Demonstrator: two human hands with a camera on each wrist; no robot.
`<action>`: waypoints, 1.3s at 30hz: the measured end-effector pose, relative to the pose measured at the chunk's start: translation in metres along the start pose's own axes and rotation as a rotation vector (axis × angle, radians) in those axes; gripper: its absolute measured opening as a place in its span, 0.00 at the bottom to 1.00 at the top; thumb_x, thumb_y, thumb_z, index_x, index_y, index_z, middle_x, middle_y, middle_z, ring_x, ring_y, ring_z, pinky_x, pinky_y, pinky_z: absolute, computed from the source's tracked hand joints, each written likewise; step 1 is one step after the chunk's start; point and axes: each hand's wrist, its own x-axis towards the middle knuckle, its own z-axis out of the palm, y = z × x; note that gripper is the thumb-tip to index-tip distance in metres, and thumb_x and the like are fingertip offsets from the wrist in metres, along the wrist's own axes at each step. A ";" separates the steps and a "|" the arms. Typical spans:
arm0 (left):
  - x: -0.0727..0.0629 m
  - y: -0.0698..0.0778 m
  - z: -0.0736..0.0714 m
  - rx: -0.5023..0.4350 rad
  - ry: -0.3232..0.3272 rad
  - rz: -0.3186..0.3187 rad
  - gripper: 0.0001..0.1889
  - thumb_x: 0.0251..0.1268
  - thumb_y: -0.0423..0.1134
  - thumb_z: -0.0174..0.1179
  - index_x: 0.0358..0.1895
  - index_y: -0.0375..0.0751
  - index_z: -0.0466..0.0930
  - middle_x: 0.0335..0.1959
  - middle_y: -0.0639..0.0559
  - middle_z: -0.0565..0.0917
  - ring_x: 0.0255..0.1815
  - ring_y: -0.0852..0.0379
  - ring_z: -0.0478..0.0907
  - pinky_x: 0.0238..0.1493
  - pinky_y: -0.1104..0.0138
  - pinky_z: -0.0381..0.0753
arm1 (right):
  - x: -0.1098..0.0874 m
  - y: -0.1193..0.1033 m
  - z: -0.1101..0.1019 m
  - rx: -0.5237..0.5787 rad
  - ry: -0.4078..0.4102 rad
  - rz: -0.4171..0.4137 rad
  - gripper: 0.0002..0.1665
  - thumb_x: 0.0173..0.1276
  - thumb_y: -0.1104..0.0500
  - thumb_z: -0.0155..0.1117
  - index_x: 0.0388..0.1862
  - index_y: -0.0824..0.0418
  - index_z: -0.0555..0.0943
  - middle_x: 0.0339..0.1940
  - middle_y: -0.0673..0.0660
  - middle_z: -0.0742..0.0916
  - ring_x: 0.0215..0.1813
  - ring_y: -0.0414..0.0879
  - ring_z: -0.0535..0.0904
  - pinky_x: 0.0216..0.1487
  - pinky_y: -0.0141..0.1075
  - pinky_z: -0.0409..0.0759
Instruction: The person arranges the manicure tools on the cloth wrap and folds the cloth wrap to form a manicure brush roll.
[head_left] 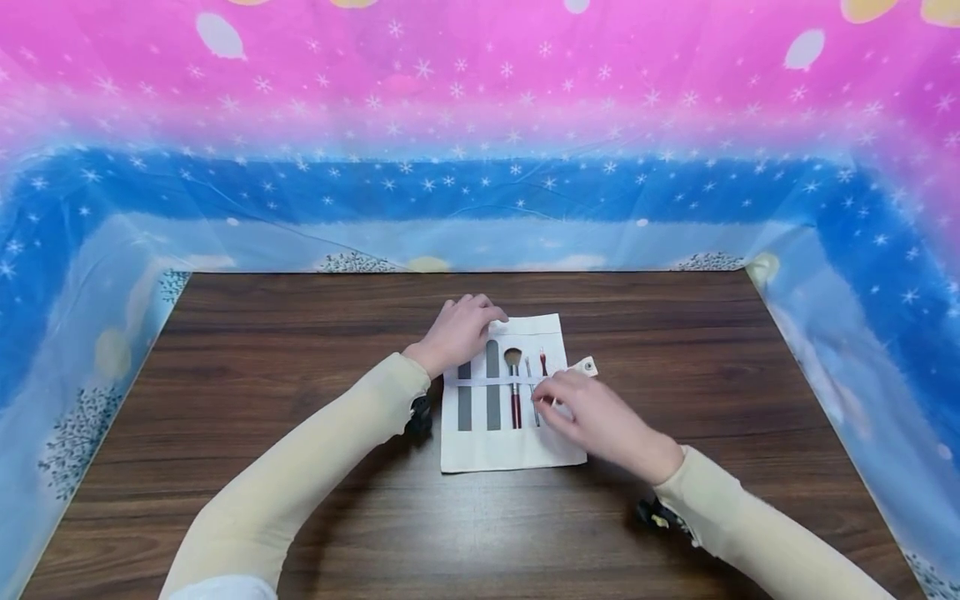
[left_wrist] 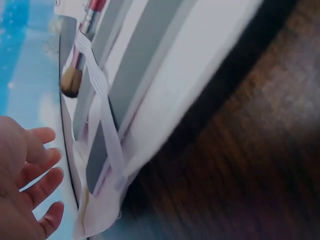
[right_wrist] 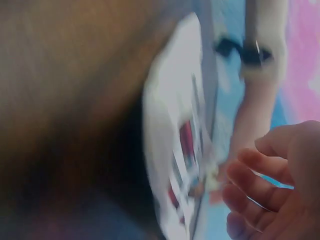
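Observation:
A white fabric roll-up pouch (head_left: 480, 454) lies unfolded on the table. Under its white elastic band (head_left: 474, 382) are tucked two grey flat strips (head_left: 492, 408), a soft-bristled brush (head_left: 513, 358) with a red handle, a thin silver tool (head_left: 528, 367) and a slim red tool (head_left: 543, 360). My left hand (head_left: 462, 331) is at the pouch's upper left corner; in the left wrist view its loosely bent fingers (left_wrist: 47, 185) hold nothing. Over the pouch's right side hovers my right hand (head_left: 592, 414), partly hiding the tools. Its relaxed fingers (right_wrist: 255, 185) show nothing between them.
The pouch rests on a dark wood-grain table (head_left: 300, 333). A snap tab (head_left: 585, 366) sticks out from the pouch's right edge. Printed pink and blue cloth (head_left: 480, 183) hangs around the table's back and sides.

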 end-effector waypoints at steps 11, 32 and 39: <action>0.013 0.000 0.007 -0.008 -0.075 0.005 0.19 0.83 0.32 0.48 0.67 0.47 0.81 0.58 0.46 0.81 0.52 0.49 0.81 0.61 0.47 0.73 | -0.012 -0.033 0.021 -0.072 -0.166 -0.227 0.13 0.74 0.58 0.67 0.54 0.57 0.86 0.43 0.50 0.85 0.43 0.42 0.81 0.48 0.38 0.81; 0.001 -0.016 0.001 -0.030 -0.121 0.038 0.16 0.82 0.33 0.51 0.64 0.43 0.83 0.49 0.46 0.79 0.31 0.55 0.73 0.35 0.63 0.72 | -0.035 -0.038 0.026 -0.293 -0.218 -0.161 0.21 0.67 0.61 0.65 0.58 0.52 0.86 0.46 0.48 0.84 0.44 0.46 0.80 0.46 0.42 0.78; -0.024 -0.021 0.004 0.013 -0.067 0.081 0.14 0.79 0.30 0.55 0.60 0.39 0.84 0.47 0.45 0.80 0.31 0.56 0.74 0.35 0.63 0.76 | -0.047 -0.028 0.016 -0.292 -0.161 -0.130 0.22 0.61 0.64 0.67 0.53 0.47 0.88 0.44 0.47 0.85 0.43 0.46 0.82 0.42 0.41 0.75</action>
